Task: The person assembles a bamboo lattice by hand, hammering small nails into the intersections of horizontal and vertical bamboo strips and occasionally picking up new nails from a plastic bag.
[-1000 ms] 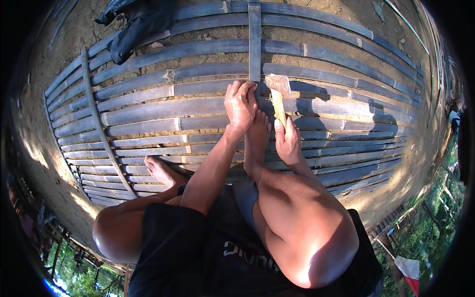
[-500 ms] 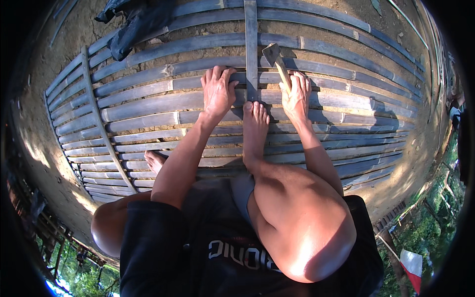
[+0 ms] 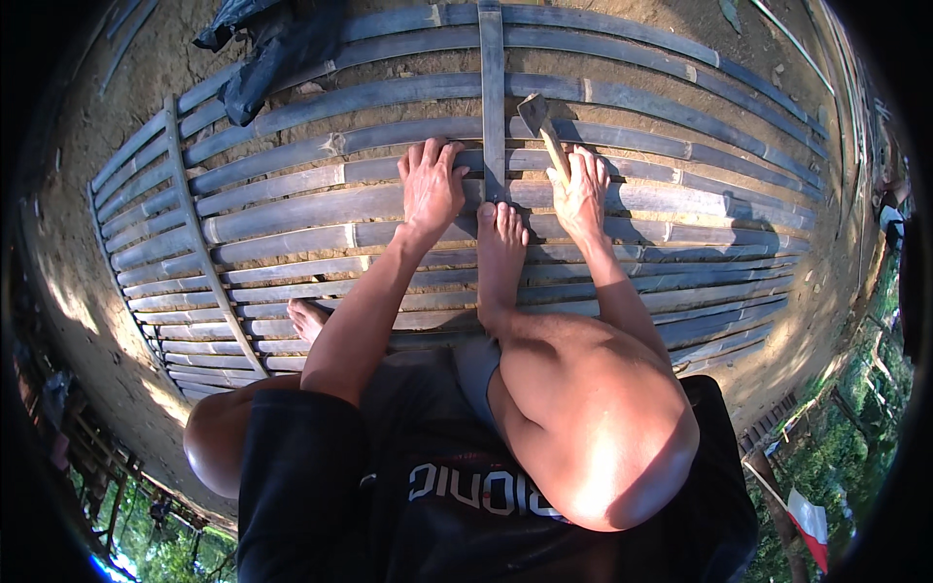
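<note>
My left hand (image 3: 429, 192) is closed over a bamboo slat (image 3: 374, 167), fingers curled past its far edge, just left of the middle cross strip (image 3: 493, 92). Right of that strip, my right hand (image 3: 581, 199) is wrapped around the wooden handle of a hammer (image 3: 552, 141). The hammer's dark head points away from me and rests on or just above the slats; the exact contact is unclear. Between my hands, my bare foot (image 3: 501, 248) presses on the slats at the strip's near end. The slats form a wide panel lying over bare ground.
A second cross strip (image 3: 185, 194) spans the panel on the left. Crumpled black plastic (image 3: 258, 78) lies over its far left part. My other foot (image 3: 308, 319) is at the near left. Thin poles (image 3: 797, 44) lie at the far right, and a red-and-white flag (image 3: 809, 525) is at the lower right.
Both hands keep their grips and stay in nearly the same places. The whole view has shifted slightly, with the panel's far part a little lower in the picture.
</note>
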